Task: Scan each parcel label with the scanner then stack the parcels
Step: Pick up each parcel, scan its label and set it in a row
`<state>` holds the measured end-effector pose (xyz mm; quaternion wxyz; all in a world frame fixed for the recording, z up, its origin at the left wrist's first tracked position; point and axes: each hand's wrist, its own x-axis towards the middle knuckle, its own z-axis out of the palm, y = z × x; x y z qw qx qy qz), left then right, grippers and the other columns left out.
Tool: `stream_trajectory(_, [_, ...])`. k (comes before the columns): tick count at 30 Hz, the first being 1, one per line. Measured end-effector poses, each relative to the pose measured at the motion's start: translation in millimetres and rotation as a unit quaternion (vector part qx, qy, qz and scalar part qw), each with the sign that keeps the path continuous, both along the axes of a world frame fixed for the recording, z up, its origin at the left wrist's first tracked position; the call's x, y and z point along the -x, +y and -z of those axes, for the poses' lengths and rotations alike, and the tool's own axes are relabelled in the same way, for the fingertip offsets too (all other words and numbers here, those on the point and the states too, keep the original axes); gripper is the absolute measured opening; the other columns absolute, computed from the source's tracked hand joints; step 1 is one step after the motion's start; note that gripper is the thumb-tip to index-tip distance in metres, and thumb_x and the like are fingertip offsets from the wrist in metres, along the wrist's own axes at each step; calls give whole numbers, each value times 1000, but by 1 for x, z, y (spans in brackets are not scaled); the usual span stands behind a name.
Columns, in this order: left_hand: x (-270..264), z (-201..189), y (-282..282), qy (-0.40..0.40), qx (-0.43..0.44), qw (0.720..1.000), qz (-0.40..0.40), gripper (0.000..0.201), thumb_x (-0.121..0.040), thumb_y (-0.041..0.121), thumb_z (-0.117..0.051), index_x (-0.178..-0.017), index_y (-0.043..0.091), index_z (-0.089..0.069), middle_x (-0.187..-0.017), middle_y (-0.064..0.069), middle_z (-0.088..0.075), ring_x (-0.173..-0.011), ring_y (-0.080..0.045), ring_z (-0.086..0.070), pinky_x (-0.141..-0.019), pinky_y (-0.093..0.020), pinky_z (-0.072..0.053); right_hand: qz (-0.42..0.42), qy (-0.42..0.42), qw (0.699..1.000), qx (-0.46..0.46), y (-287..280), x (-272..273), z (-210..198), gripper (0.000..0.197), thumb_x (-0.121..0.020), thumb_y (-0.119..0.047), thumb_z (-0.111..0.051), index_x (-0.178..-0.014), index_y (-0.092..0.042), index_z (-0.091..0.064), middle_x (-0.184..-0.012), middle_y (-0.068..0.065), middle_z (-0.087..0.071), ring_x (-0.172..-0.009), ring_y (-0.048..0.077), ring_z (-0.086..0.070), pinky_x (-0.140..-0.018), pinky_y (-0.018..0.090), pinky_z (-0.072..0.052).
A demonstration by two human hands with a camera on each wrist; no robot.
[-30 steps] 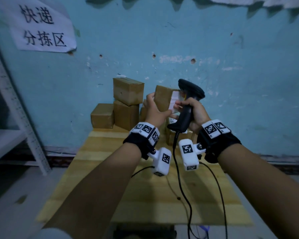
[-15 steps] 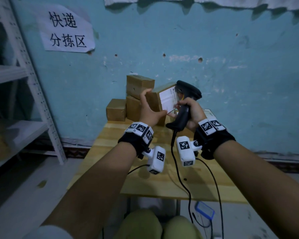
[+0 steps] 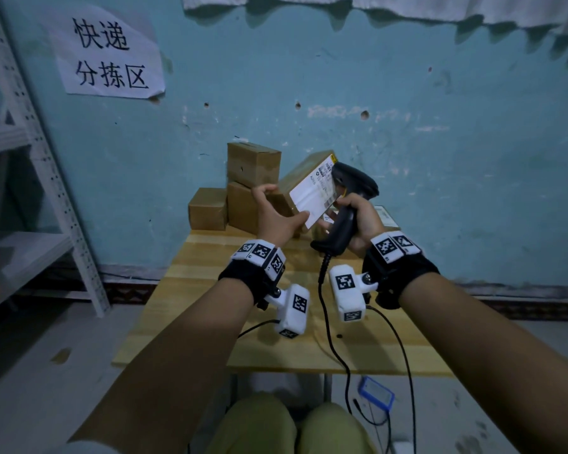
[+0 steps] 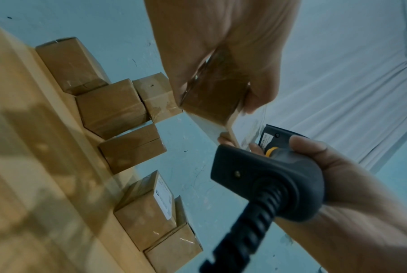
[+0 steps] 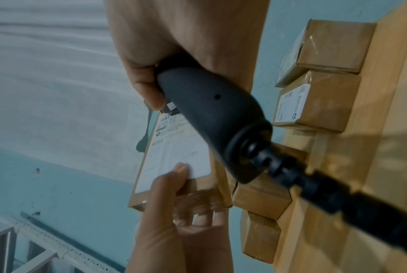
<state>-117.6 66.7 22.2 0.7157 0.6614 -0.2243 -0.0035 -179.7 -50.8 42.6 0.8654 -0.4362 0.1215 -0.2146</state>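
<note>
My left hand [image 3: 276, 214] grips a brown cardboard parcel [image 3: 295, 186] lifted above the table, tilted, its white label [image 3: 315, 194] facing me and to the right. My right hand [image 3: 358, 221] grips the handle of a black barcode scanner [image 3: 348, 204], whose head sits right against the label's upper right end. In the left wrist view the parcel [image 4: 216, 97] is clamped between thumb and fingers, with the scanner [image 4: 268, 177] just below. In the right wrist view the scanner handle [image 5: 212, 114] crosses over the label [image 5: 174, 151].
Brown parcels [image 3: 243, 188] are stacked at the back left of the wooden table [image 3: 210, 309] against the blue wall; labelled parcels [image 4: 151, 208] lie at back right. A scanner cable [image 3: 328, 326] trails across the table. A white metal shelf [image 3: 56, 191] stands left.
The held parcel has tilted so its label faces up and toward me more, and the scanner head has closed onto the label's top end. The head view has pulled back and down.
</note>
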Motion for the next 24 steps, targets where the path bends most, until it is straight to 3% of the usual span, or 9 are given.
stream_trajectory(3, [0,4,-2,7,-6,1000,2,66,-72,-1,-73,-120,15,-31,-124,-10,-44,-112,-20,-45,-88,-29,-42,-1,14,1000,10,-5,3,4,16,-91,-5,-38,-93,-5,-54,-87,8,-57,-85,20,-57,-61,34,-58])
stream_trajectory(6, [-1,10,-3,1,-19,1000,-7,64,-71,1,-76,-111,18,-29,-123,-10,-43,-116,-22,-45,-97,-31,-40,4,24,999,21,-10,2,9,15,-90,-7,-41,-98,-7,-54,-89,6,-56,-92,20,-54,-66,35,-58])
stream_trajectory(11, [-4,15,4,23,-71,997,18,60,-75,4,-74,-109,17,-25,-117,-6,-38,-105,-17,-42,-86,-25,-38,6,33,999,16,-14,-1,17,14,-87,-8,-43,-96,-6,-53,-86,7,-53,-92,23,-52,-80,39,-54])
stream_trajectory(14, [-8,21,8,18,-133,991,20,56,-78,7,-72,-104,13,-23,-110,-4,-34,-101,-17,-38,-82,-25,-33,2,43,999,32,-11,-2,20,12,-88,-9,-43,-85,-8,-55,-79,7,-52,-79,20,-55,-72,33,-50])
stream_trajectory(16, [-11,27,10,25,-155,987,19,55,-79,8,-72,-104,12,-24,-110,-5,-35,-102,-20,-40,-82,-25,-32,-3,31,999,37,-7,-3,22,17,-89,-8,-41,-83,-10,-57,-75,5,-63,-73,19,-58,-73,33,-43])
stream_trajectory(19, [-14,35,14,48,-154,987,24,64,-78,6,-73,-123,9,-28,-127,-13,-42,-119,-27,-44,-88,-26,-35,-18,39,998,35,-3,-4,25,19,-90,-8,-40,-84,-10,-58,-63,2,-69,-61,19,-65,-73,33,-46])
stream_trajectory(21, [-17,40,17,64,-161,984,34,80,-77,5,-72,-139,9,-21,-140,-15,-39,-128,-27,-41,-96,-28,-36,-29,43,998,28,0,-5,30,19,-90,-8,-40,-84,-8,-58,-64,4,-67,-59,20,-66,-67,34,-52])
stream_trajectory(24, [-22,48,19,81,-187,978,48,96,-78,8,-73,-149,10,-9,-149,-13,-33,-136,-27,-34,-109,-36,-32,-32,60,997,42,0,-9,41,18,-89,-7,-41,-85,-6,-58,-64,3,-67,-59,18,-66,-65,33,-54])
